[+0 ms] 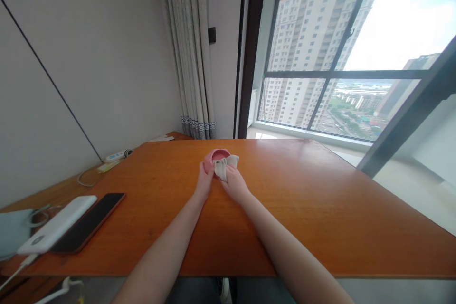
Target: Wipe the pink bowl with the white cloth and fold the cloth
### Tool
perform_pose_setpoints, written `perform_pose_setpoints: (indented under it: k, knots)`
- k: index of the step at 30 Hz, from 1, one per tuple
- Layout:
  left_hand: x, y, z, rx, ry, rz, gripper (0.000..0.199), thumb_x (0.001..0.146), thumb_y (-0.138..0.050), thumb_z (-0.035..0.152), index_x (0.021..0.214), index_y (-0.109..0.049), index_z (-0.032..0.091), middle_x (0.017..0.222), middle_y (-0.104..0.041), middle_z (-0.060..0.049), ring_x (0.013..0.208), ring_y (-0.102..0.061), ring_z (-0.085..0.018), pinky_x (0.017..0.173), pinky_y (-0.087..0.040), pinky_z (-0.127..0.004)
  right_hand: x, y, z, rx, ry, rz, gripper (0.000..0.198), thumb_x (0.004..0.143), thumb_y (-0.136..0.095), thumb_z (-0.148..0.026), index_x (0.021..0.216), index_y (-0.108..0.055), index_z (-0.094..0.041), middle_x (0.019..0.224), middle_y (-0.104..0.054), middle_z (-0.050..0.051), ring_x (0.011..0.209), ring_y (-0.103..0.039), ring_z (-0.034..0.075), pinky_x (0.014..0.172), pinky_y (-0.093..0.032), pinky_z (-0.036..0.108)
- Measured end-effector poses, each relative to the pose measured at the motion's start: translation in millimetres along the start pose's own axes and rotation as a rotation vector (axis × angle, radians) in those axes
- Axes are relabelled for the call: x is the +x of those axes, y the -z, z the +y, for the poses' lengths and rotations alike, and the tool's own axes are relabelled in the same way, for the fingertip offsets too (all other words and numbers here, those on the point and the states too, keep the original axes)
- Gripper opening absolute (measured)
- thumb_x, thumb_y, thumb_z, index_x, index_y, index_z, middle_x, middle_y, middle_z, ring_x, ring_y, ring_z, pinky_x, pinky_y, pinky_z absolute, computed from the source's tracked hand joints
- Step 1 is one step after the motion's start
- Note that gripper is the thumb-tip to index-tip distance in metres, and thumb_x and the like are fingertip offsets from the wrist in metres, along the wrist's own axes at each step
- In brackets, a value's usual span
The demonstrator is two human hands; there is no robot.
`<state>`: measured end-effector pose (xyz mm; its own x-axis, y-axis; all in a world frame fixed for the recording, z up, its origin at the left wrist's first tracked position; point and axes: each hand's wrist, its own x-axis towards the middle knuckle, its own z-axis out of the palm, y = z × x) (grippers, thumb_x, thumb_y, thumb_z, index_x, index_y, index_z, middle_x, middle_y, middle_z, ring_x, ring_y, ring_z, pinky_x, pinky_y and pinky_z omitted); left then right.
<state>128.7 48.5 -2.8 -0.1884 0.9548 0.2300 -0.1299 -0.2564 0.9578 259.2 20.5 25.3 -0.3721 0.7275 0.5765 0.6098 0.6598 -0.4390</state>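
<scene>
Over the middle of the table, my left hand (204,179) is closed on the near left side of what looks like a pink slipper (210,157). The slipper has a curved rim and a hollow that faces up and toward me. In my right hand (235,183) is a crumpled, light grey cloth (221,169), pressed against the slipper's right side and opening. One end of the cloth sticks out to the right above my fingers. My hands and the cloth hide the slipper's lower part.
The brown wooden table (302,209) spreads around my hands. At its left edge lie a white power bank (59,223) with a cable and a black phone (90,222). A power strip (116,156) sits farther back. Beyond the table are a curtain (192,47) and a window (331,74).
</scene>
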Motion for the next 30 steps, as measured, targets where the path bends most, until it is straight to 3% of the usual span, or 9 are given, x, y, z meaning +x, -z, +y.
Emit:
perform_pose_setpoints:
  k: [3,7,11,13,16,21,26,30]
  knots:
    - [9.9,13.2,11.7,0.041,-0.066,-0.015,0.039,0.070,-0.064,0.052,0.087,-0.052,0.019,0.086,-0.060,-0.002,0.084,-0.058,-0.017,0.075,-0.044,-0.027,1.1,12.0,5.5,-0.010,0.094,-0.090,0.018,0.081,-0.046,-0.014,0.093,-0.058,-0.018,0.091,-0.058,0.006,0.092,-0.050,0.023,0.082,-0.041,0.036]
    - [17.0,22.6,22.4,0.097,-0.017,-0.098,0.039,0.071,-0.060,0.055,0.078,-0.056,0.017,0.072,-0.058,-0.001,0.076,-0.057,-0.018,0.072,-0.044,-0.029,-0.6,7.9,3.0,-0.111,0.145,-0.147,0.013,0.078,-0.051,-0.014,0.089,-0.057,-0.018,0.090,-0.058,0.006,0.092,-0.048,0.021,0.083,-0.039,0.034]
    - [5.6,6.1,14.3,0.048,-0.030,0.113,0.039,0.075,-0.057,0.053,0.096,-0.054,0.019,0.095,-0.061,-0.005,0.091,-0.057,-0.019,0.080,-0.044,-0.030,-0.5,-13.6,-4.6,-0.153,0.007,-0.062,0.019,0.076,-0.049,-0.011,0.093,-0.058,-0.017,0.091,-0.060,0.008,0.091,-0.048,0.023,0.082,-0.039,0.035]
    - [-2.7,-6.7,6.9,-0.023,-0.048,0.127,0.042,0.076,-0.059,0.048,0.108,-0.048,0.022,0.108,-0.058,-0.006,0.100,-0.056,-0.019,0.086,-0.043,-0.029,-0.7,-23.0,-6.5,-0.139,-0.088,0.018,0.027,0.078,-0.048,-0.012,0.102,-0.057,-0.016,0.096,-0.060,0.010,0.092,-0.048,0.024,0.083,-0.039,0.037]
    - [-6.5,-14.5,1.0,-0.042,-0.042,0.097,0.041,0.076,-0.061,0.045,0.108,-0.047,0.023,0.109,-0.058,-0.006,0.101,-0.056,-0.019,0.087,-0.043,-0.029,-2.0,-30.6,-6.5,-0.119,-0.123,0.032,0.034,0.078,-0.047,-0.013,0.111,-0.055,-0.014,0.098,-0.060,0.012,0.095,-0.048,0.026,0.085,-0.039,0.040]
    - [11.9,12.9,8.8,0.151,-0.142,0.050,0.034,0.076,-0.058,0.047,0.096,-0.056,0.019,0.094,-0.060,-0.004,0.090,-0.056,-0.019,0.083,-0.042,-0.030,-2.6,-26.9,-2.6,-0.076,-0.001,-0.060,0.033,0.077,-0.044,-0.009,0.107,-0.055,-0.015,0.098,-0.058,0.012,0.095,-0.049,0.025,0.086,-0.040,0.041]
    - [25.2,36.4,22.9,0.237,0.047,-0.187,0.036,0.070,-0.063,0.051,0.077,-0.062,0.016,0.070,-0.059,-0.002,0.069,-0.054,-0.017,0.067,-0.042,-0.027,-6.4,-11.9,8.5,-0.079,0.180,-0.209,0.026,0.080,-0.049,-0.015,0.104,-0.056,-0.021,0.095,-0.059,0.007,0.093,-0.050,0.022,0.088,-0.040,0.041]
    - [20.9,30.3,24.7,0.198,0.087,-0.150,0.038,0.064,-0.070,0.049,0.081,-0.061,0.016,0.076,-0.062,-0.003,0.075,-0.057,-0.018,0.069,-0.042,-0.027,-9.0,-8.8,13.7,-0.109,0.172,-0.223,0.023,0.081,-0.049,-0.016,0.103,-0.057,-0.018,0.095,-0.060,0.009,0.092,-0.051,0.024,0.084,-0.041,0.041]
